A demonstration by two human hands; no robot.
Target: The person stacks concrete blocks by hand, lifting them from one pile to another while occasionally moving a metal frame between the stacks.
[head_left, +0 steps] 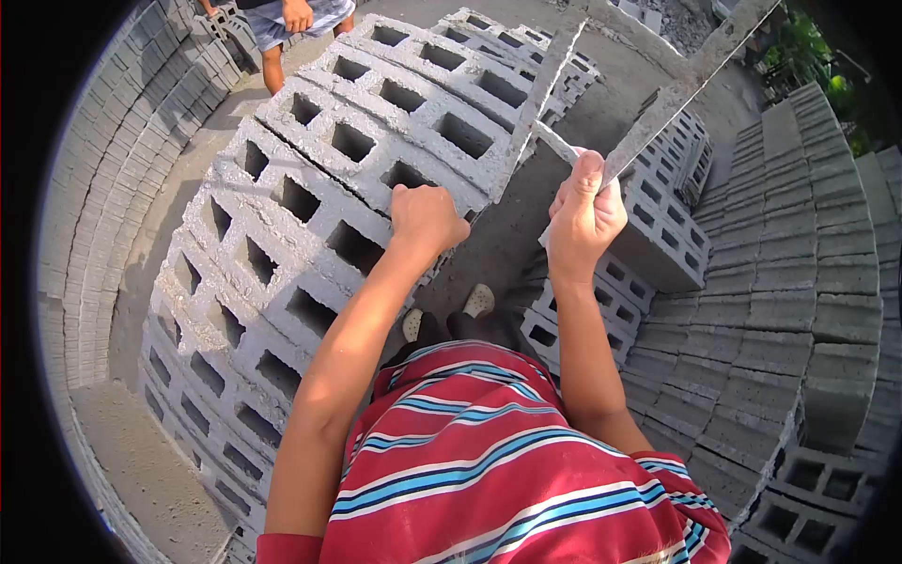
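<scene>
Beyond the right hand [587, 211], which pinched its near end, one hollow concrete block [648, 127] stretched forward and rightward along its apparent long axis, the left hand [427, 218] farther off, curled beside the stacked blocks [404, 146], its grip unclear

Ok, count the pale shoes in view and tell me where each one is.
2. The left shoe is beside the big stack of hollow blocks; the right shoe is slightly farther forward. The other person's feet are hidden, so any shoes there can't be counted.
</scene>
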